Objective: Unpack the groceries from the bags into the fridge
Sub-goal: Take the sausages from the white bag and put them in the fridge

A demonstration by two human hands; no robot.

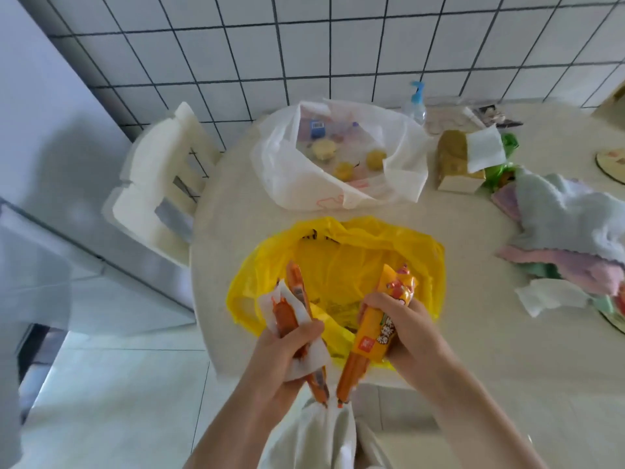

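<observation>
Left hand clenched round white-wrapped sausage sticks; right hand grasping orange sausage pack. Yellow bag just beyond both hands on tabletop. Risk: slick wrappers, several sticks per grip; one may slip out.

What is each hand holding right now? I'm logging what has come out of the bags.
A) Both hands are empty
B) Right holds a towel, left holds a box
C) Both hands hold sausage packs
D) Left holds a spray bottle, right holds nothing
C: the left hand grips sausage packs and the right hand grips an orange sausage pack, both above the yellow bag.
</observation>
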